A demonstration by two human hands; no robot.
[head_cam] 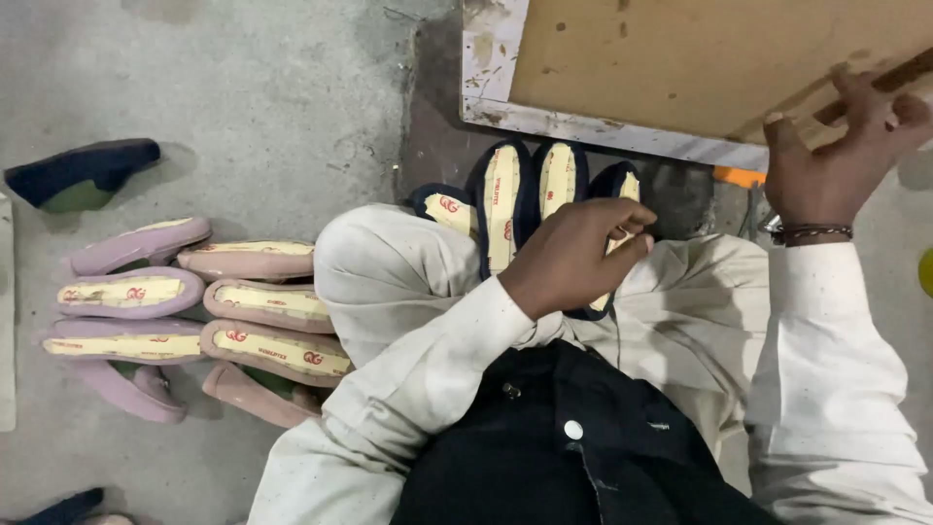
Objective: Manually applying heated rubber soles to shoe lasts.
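Note:
I am seated, and several navy slip-on shoes [502, 199] with cream insoles stand on edge in a row against my knees. My left hand [573, 258] is curled around the rightmost navy shoe [622, 185] and grips its side. My right hand [836, 146], with a dark bracelet at the wrist, is raised at the right. Its fingers are spread on the edge of a brown board [700, 58], close to a dark strip [899, 73] lying on that board. Nothing is in the right hand.
A pile of pink and lilac shoes [185, 311] lies on the concrete floor at the left. One navy shoe with a green lining [83, 175] sits apart further up. The board has a chipped white frame [603, 126]. An orange piece [739, 177] shows under it.

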